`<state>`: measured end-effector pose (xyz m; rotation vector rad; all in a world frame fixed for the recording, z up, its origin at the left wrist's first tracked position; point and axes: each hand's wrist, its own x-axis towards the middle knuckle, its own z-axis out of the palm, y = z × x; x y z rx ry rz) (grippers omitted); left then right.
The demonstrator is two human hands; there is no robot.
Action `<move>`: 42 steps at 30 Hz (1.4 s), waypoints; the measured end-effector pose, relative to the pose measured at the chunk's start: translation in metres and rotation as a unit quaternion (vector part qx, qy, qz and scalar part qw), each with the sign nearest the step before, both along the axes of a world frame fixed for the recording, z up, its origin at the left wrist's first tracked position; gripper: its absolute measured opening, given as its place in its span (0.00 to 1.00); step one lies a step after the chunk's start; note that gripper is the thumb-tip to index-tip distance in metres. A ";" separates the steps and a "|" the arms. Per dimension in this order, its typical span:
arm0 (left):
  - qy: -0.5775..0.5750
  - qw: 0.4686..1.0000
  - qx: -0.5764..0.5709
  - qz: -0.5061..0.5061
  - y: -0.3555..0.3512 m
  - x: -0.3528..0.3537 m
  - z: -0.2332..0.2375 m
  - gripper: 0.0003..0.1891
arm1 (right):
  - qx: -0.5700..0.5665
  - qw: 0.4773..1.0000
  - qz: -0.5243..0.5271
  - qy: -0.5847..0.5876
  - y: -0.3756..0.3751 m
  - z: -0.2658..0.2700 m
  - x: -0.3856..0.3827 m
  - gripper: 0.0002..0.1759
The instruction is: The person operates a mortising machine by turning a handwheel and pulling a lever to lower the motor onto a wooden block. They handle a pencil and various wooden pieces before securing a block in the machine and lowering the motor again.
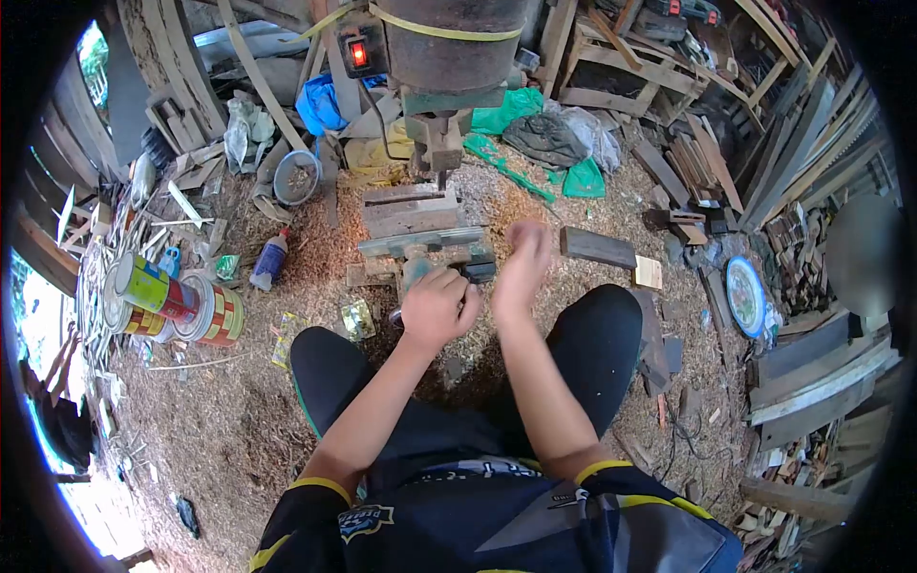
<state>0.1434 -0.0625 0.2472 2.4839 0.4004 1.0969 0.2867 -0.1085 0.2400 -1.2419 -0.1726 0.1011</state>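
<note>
My left hand [441, 307] is closed over the front of a metal vise [420, 246], its fingers curled round the vise handle [395, 315], whose dark end pokes out on the left. Just to the right, my right hand [523, 263] is raised beside the vise and smeared by motion, so its fingers do not show clearly. A wooden block [409, 212] with a long slot in its top sits in the vise. Over that block hangs the drill head [437, 143] of a machine, with its bit pointing down at the wood.
A red switch [358, 53] glows on the machine. Right of the vise lies a dark wood piece [598, 247]. A glue bottle [270, 260], paint cans [212, 311] and a bucket [297, 178] stand left. Wood shavings cover the floor; stacked planks [812, 143] line the right.
</note>
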 end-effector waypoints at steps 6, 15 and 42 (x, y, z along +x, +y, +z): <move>-0.027 0.967 -0.212 -0.140 0.018 -0.018 0.012 0.08 | -0.048 0.987 0.132 0.080 -0.008 -0.024 -0.069 0.20; 0.079 0.820 -0.491 -0.282 0.056 -0.029 0.006 0.15 | -0.093 0.974 0.162 0.127 -0.041 -0.051 -0.126 0.22; -0.130 0.929 0.175 -0.299 0.070 -0.109 -0.139 0.26 | -0.116 0.976 0.151 0.104 -0.100 0.000 -0.148 0.19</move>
